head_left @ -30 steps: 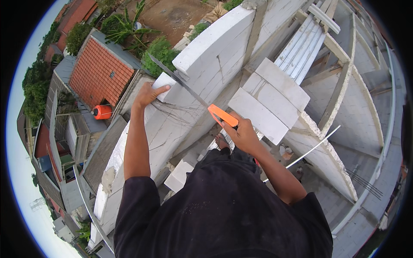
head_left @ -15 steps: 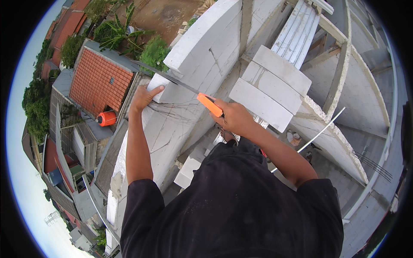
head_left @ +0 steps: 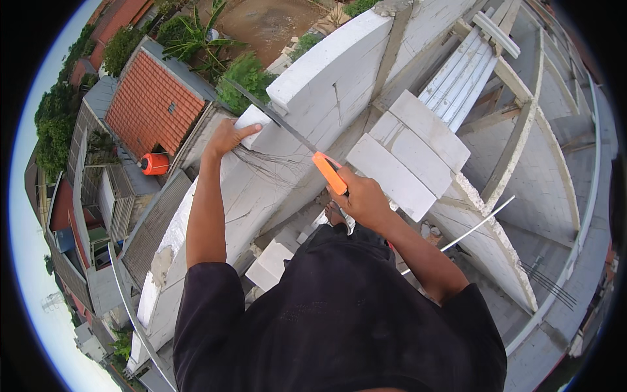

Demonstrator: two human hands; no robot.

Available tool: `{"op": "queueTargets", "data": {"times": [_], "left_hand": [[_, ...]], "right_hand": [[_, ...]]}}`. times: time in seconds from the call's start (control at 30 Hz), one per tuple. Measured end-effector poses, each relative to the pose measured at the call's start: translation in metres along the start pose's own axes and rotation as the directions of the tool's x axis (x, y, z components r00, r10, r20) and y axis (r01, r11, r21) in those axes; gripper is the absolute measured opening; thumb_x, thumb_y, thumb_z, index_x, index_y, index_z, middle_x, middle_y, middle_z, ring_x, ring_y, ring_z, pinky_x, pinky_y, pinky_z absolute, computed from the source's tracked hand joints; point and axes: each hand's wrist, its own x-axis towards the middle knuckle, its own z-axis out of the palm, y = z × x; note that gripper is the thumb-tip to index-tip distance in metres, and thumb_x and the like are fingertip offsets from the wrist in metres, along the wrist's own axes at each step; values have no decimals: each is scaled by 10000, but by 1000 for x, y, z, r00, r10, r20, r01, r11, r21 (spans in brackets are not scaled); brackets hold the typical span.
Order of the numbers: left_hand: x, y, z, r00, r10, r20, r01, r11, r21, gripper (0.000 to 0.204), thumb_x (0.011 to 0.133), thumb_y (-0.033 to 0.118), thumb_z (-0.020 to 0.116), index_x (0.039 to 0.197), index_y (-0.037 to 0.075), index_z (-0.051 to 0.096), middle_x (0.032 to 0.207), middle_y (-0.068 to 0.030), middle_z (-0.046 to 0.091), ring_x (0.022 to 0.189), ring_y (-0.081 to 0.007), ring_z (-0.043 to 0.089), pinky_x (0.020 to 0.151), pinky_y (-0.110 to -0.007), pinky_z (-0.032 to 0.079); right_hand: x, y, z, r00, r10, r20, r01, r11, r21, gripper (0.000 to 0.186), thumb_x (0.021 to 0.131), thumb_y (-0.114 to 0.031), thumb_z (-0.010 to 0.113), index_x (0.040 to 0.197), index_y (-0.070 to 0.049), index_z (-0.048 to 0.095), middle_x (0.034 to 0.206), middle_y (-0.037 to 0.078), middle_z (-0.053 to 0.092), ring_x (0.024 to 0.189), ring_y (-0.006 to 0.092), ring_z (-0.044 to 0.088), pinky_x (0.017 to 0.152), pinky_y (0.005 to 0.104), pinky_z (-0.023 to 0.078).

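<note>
My right hand (head_left: 363,198) is wrapped around the orange handle (head_left: 330,172) of a hand saw. From it the dark saw blade (head_left: 281,121) reaches up and left, passing by the end of a white lightweight block (head_left: 252,121) on top of the wall. My left hand (head_left: 228,136) grips that block, its thumb along the upper face and its other fingers partly hidden at the outer side. Just under the block, a bundle of thin wires (head_left: 271,164) sticks out across the inner wall face. Whether the saw teeth touch the block cannot be made out.
The white block wall (head_left: 196,225) drops to neighbouring roofs (head_left: 153,98) at the left. Stacked pale blocks (head_left: 401,163) sit to the right, beside metal channels (head_left: 460,75). My foot (head_left: 334,212) shows below, near more blocks (head_left: 271,264). A white pipe (head_left: 477,225) slants at the right.
The view has shifted slightly. My right hand and the saw have moved a little down and right, drawing the blade back along the block, while my left hand keeps its hold.
</note>
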Motion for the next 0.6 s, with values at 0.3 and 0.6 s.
{"op": "queueTargets", "data": {"times": [0.3,0.6], "left_hand": [[12,0,5,1000,-30,-2,30,996,85,1049,717,840,804,1207,-87,777,1184,-281,763,1132,-382,739,985,-454,564],[78,93,-2,860,-98,501,-171,869,464,995,836,799,708,1390,-28,693,1412,-253,679,1322,-429,630,1175,-500,436]], "right_hand": [[-49,5,-26,993,-43,-112,49,998,49,213,1024,-206,710,1080,-14,638,834,192,713,701,369,724,643,418,551],[-147,-20,-108,896,39,-441,129,930,344,225,1019,-200,695,1046,14,632,703,21,617,572,87,557,552,278,449]]}}
